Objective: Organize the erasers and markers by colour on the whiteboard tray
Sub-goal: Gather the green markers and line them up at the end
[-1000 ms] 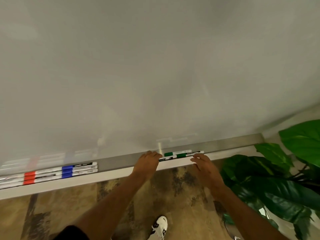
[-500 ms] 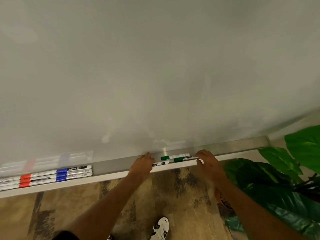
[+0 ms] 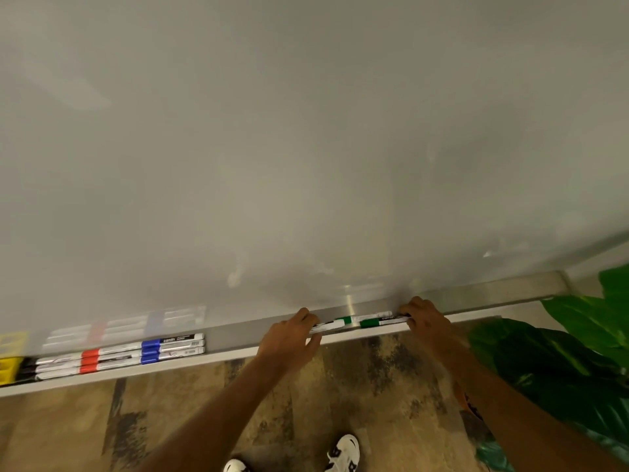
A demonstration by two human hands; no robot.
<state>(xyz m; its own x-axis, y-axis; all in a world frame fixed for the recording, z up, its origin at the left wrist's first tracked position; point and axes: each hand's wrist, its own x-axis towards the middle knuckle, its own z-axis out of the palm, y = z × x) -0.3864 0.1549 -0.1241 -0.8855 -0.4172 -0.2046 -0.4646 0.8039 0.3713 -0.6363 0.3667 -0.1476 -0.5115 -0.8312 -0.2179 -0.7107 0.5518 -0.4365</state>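
Shoes in white and black stand nearest, on a floor of mottled brown, and two bare forearms reach up from there to the tray that runs under the whiteboard. Left hand rests on the tray's front edge with its fingers curled over the left ends of the green markers; right hand does the same at their right ends, so the bundle lies pinched lengthwise between the two, towards the tray's right end. Each grip looks clenched around the marker ends, though the fingertips themselves are hidden behind the markers and the tray lip. The green markers lie flat along the tray, side by side, with green caps near the middle of the bundle. Well apart from them, towards the tray's left end, three blue markers lie stacked side by side, their caps lined up; just to their left are the red markers, then the black markers, and a yellow thing, too cut off by the picture's edge to name, sits at the far left. Large green leaves of a plant fill the right side beyond the tray's end. The whiteboard above is blank, carrying faint reflections of the markers.
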